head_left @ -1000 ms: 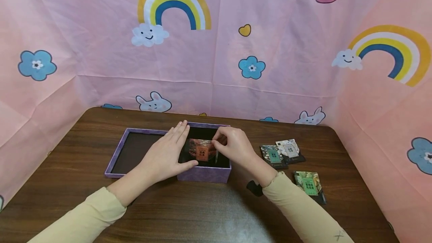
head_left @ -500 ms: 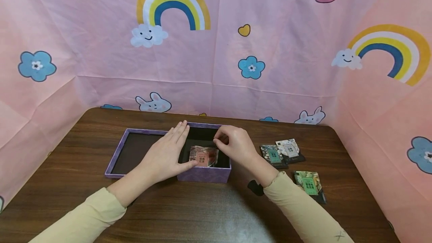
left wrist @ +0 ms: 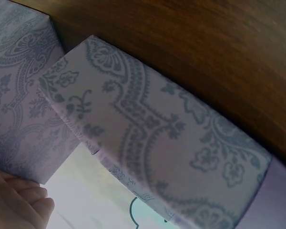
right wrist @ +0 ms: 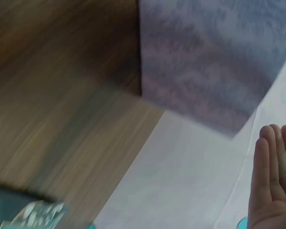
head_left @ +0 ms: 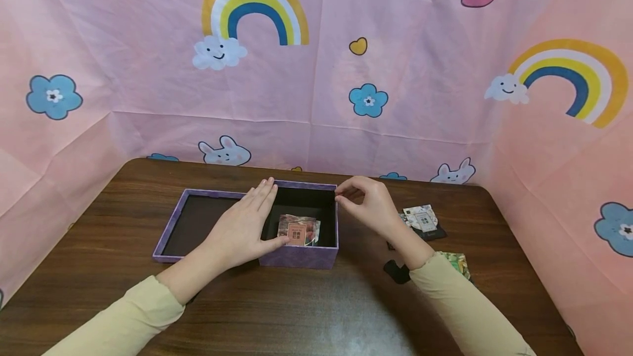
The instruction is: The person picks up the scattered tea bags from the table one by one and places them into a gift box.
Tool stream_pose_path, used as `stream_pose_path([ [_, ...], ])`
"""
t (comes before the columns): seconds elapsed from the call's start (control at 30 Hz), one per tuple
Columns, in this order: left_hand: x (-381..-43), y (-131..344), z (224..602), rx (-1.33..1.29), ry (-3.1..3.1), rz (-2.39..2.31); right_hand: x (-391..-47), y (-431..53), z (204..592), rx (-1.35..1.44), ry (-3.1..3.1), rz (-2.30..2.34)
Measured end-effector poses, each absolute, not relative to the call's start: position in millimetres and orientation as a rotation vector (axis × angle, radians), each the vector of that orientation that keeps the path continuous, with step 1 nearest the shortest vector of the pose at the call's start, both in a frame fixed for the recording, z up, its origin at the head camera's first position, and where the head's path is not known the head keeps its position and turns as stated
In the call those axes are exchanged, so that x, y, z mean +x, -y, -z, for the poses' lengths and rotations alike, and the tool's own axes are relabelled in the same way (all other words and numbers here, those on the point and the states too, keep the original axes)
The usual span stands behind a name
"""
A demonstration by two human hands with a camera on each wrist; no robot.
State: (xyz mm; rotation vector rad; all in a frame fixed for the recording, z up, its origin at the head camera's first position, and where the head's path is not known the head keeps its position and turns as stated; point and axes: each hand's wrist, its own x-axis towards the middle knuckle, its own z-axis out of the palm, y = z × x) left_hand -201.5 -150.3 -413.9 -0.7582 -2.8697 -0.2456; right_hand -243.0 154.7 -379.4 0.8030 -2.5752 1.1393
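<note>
A purple patterned box (head_left: pixel 299 257) with a black inside stands on the table, its top uncovered. In it lies a tea sachet (head_left: pixel 295 229) with a reddish picture and a salmon label, near the front wall; a pale edge shows behind its right side. My left hand (head_left: pixel 242 227) rests along the box's left wall with straight fingers, its thumb over the front rim. By the right rear rim is my right hand (head_left: pixel 373 205), holding nothing, its fingers relaxed. In the right wrist view those fingers (right wrist: pixel 271 162) are extended beside the box's wall (right wrist: pixel 205 62).
The box lid (head_left: pixel 198 224) lies inside up, left of the box. To the right are a white sachet (head_left: pixel 424 218) on a dark one and a green sachet (head_left: pixel 457 263) partly behind the right sleeve. A pink printed cloth (head_left: pixel 420 142) stands round the table's back and sides.
The right hand has let go of the reddish sachet and moved right, out of the box to its right rim. The sachet has dropped towards the front wall. The left hand has stayed put.
</note>
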Motion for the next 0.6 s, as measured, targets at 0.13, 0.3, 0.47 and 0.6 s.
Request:
stream_pose_path([
  [0.13,-201,150,414,-0.757,2.860,0.256,-248,-174,380,0.773,2.570,-1.146],
  [0.3,-202,150,414,-0.763,2.858,0.252,-255,-201,383,0.708,2.572,-1.149],
  [0.47,-202,150,413,-0.764,2.867,0.242,-260,-227,388,0.637,2.614,-1.181],
  [0.6,-202,150,413,-0.762,2.868,0.243,-262,-245,395,0.603,2.668,-1.211],
])
